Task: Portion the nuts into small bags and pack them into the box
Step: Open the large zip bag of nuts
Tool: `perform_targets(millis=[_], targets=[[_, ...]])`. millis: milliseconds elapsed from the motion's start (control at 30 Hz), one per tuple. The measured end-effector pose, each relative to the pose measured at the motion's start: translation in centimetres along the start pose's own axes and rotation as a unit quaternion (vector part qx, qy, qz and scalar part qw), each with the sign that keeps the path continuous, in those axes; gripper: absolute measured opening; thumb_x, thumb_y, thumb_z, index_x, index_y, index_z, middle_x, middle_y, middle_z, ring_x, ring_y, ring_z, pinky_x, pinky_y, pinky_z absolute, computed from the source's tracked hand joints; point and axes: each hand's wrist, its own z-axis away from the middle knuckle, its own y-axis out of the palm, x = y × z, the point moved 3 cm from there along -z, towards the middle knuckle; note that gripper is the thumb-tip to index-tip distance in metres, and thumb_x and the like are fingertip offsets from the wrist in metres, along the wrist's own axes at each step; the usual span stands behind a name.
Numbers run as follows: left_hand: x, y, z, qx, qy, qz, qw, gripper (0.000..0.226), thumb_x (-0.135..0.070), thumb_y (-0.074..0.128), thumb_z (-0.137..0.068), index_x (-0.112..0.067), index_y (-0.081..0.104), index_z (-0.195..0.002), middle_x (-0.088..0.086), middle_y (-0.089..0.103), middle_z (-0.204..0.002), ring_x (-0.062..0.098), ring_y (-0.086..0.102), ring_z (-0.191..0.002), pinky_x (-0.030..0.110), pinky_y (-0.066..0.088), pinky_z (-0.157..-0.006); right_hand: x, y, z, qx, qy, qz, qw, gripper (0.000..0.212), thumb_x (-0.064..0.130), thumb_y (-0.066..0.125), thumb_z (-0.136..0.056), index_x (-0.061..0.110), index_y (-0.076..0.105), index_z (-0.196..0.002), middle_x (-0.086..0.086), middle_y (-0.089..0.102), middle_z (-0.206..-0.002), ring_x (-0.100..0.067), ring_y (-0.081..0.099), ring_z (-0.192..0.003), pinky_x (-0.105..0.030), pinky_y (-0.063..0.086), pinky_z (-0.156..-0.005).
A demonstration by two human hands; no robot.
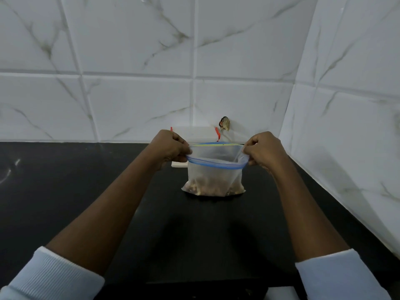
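At frame centre, the left hand (171,148) and right hand (263,149) pinch the mouth of a zip bag (214,172), nuts (213,188) at its bottom, standing on a black counter (65,180) and half-hiding a white box (194,134) against the tiled wall (129,61).

The left arm (104,204) and right arm (303,204) reach forward from the near edge, bare past pushed-up white sleeves (49,276). The left hand (171,148) and right hand (264,150) are level, knuckles up, fingers curled. Each pinches one end of the bag's (214,172) open top.
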Motion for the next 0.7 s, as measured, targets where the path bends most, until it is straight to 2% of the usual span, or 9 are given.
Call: perform_targets(millis=[67,133,200,300,400,500,600,700], targets=[[0.7,1.0,0.2,0.001,-0.013,0.047,0.999,0.012,0.008,0.077,-0.083,0.009,0.066,-0.086,0.020,0.067,-0.077,0.026,0.068,-0.063,0.028,0.061,-0.056,-0.2,0.8,0.7,0.038,0.013,-0.078,0.996,0.007,0.001,0.072,-0.089,-0.006,0.072,-0.085,-0.025,0.074,-0.083,-0.024,0.073,-0.061,-0.035,0.063,-0.059],[1.3,1.9,0.3,-0.015,-0.030,0.084,0.996,0.011,0.003,0.076,-0.087,0.011,0.067,-0.089,0.024,0.068,-0.083,0.027,0.071,-0.063,0.031,0.061,-0.057,-0.2,1.7,1.4,0.066,0.029,-0.139,0.988,0.015,0.001,0.072,-0.091,-0.012,0.068,-0.097,-0.027,0.074,-0.087,-0.022,0.073,-0.062,-0.032,0.061,-0.058],[1.5,2.9,0.4,-0.033,-0.039,0.098,0.994,0.016,0.000,0.073,-0.091,0.014,0.067,-0.095,0.027,0.070,-0.087,0.027,0.072,-0.063,0.030,0.059,-0.054,0.0,2.7,2.1,0.083,0.039,-0.203,0.975,0.021,0.000,0.071,-0.093,-0.008,0.063,-0.111,-0.024,0.074,-0.091,-0.020,0.072,-0.060,-0.031,0.059,-0.055],[1.6,4.3,0.8,-0.030,-0.049,0.082,0.995,0.018,-0.008,0.071,-0.095,0.009,0.069,-0.096,0.024,0.074,-0.089,0.025,0.073,-0.064,0.028,0.058,-0.052,0.2,4.1,2.7,0.105,0.073,-0.292,0.948,0.041,-0.006,0.069,-0.093,0.010,0.050,-0.126,-0.025,0.071,-0.102,-0.022,0.073,-0.065,-0.034,0.061,-0.058],[1.5,5.6,1.0,-0.011,-0.059,0.067,0.996,0.018,-0.015,0.068,-0.098,0.001,0.070,-0.092,0.016,0.073,-0.085,0.018,0.071,-0.062,0.024,0.055,-0.051,0.1,5.3,2.7,0.118,0.106,-0.332,0.930,0.046,-0.007,0.068,-0.093,0.011,0.048,-0.130,-0.026,0.071,-0.104,-0.027,0.076,-0.073,-0.040,0.064,-0.066],[1.3,5.8,0.6,-0.009,-0.058,0.048,0.997,0.020,-0.019,0.070,-0.097,0.000,0.072,-0.097,0.021,0.073,-0.093,0.021,0.064,-0.072,0.028,0.055,-0.061,-0.1,5.9,2.5,0.118,0.117,-0.332,0.929,0.049,-0.001,0.072,-0.091,0.013,0.049,-0.131,-0.023,0.070,-0.112,-0.027,0.075,-0.081,-0.038,0.064,-0.068],[0.9,5.3,0.6,0.002,-0.061,0.036,0.998,0.014,-0.012,0.072,-0.094,0.001,0.073,-0.097,0.018,0.073,-0.093,0.019,0.066,-0.073,0.029,0.059,-0.068,-0.6,5.8,2.2,0.094,0.112,-0.317,0.937,0.053,-0.005,0.074,-0.088,0.018,0.049,-0.128,-0.022,0.069,-0.113,-0.030,0.077,-0.087,-0.043,0.065,-0.072],[0.6,4.9,1.0,0.008,-0.075,0.090,0.993,0.005,-0.001,0.068,-0.095,0.002,0.071,-0.095,0.018,0.074,-0.098,0.021,0.071,-0.078,0.030,0.062,-0.065,-0.5,5.7,2.3,0.077,0.130,-0.384,0.911,0.054,-0.016,0.068,-0.087,0.015,0.048,-0.127,-0.023,0.069,-0.108,-0.031,0.077,-0.083,-0.045,0.065,-0.071]])
